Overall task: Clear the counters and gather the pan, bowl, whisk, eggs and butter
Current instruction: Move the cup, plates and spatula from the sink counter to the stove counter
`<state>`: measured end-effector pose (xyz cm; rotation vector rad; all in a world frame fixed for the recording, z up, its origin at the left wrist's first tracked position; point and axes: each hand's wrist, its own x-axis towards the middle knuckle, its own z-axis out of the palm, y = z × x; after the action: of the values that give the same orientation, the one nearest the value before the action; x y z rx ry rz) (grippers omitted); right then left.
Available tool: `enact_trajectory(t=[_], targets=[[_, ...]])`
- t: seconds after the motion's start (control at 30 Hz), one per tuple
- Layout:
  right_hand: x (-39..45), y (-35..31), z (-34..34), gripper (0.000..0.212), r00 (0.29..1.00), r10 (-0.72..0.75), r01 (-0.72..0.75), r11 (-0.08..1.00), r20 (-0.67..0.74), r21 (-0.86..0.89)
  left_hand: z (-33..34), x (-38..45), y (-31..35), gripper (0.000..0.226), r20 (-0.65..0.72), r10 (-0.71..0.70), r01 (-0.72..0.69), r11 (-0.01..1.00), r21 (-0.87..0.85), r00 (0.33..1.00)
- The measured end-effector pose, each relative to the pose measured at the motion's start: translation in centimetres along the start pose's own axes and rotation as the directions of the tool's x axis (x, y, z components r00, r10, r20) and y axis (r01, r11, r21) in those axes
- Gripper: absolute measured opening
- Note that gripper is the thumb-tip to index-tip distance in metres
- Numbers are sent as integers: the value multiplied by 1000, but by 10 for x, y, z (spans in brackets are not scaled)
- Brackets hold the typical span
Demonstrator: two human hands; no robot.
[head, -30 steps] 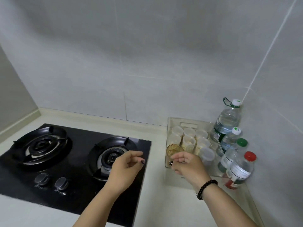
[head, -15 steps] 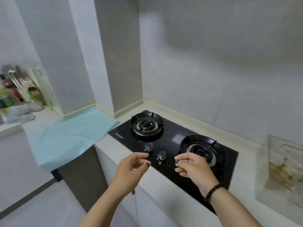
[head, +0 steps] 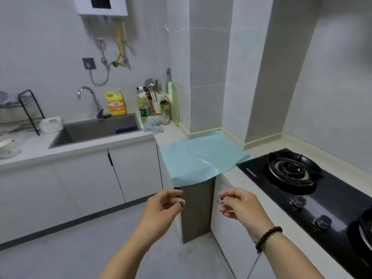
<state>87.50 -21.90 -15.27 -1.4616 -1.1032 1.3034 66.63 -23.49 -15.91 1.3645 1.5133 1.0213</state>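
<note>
Both hands hang in the air before the counter, holding nothing; the left hand (head: pixel 164 204) and the right hand (head: pixel 238 204) have loosely curled fingers (a bead bracelet (head: pixel 268 237) on the right wrist); a blue cloth (head: pixel 201 156) lies between the sink (head: pixel 94 130) and the stove (head: pixel 306 178); pan, bowl, whisk, eggs and butter are out of sight.

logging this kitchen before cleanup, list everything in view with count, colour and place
sink: 1, grey, left counter
tap: 1, chrome, behind sink
detergent jug: 1, yellow, behind sink
dish rack: 1, black, far left
utensil holder: 1, white, counter corner
rag: 1, pale blue, right of sink
mat: 1, light blue, counter left of hob
hob: 1, black, right counter
knobs: 2, grey, hob front
left hand: 1, loosely curled, empty
right hand: 1, loosely curled, empty, beaded bracelet
</note>
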Motion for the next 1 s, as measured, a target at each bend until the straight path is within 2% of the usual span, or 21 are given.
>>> enact_trajectory(t=[0.23, 0.4, 0.77, 1.0], targets=[[41, -20, 81, 16, 983, -8, 18, 998, 181, -55, -66, 10, -27, 24, -193, -88, 68, 991, -111, 977], [84, -25, 128, 17, 962, 17, -1, 998, 271, -57, -99, 34, -52, 29, -277, -175, 129, 976, -177, 945], [238, -73, 219, 17, 908, 47, -6, 995, 417, -101, -159, 171, -58, 27, -395, -261, 177, 955, -238, 881], [329, -111, 304, 18, 848, 37, 35, 991, 529, -127, -216, 248, -73, 29, -524, -277, 140, 948, -287, 805]])
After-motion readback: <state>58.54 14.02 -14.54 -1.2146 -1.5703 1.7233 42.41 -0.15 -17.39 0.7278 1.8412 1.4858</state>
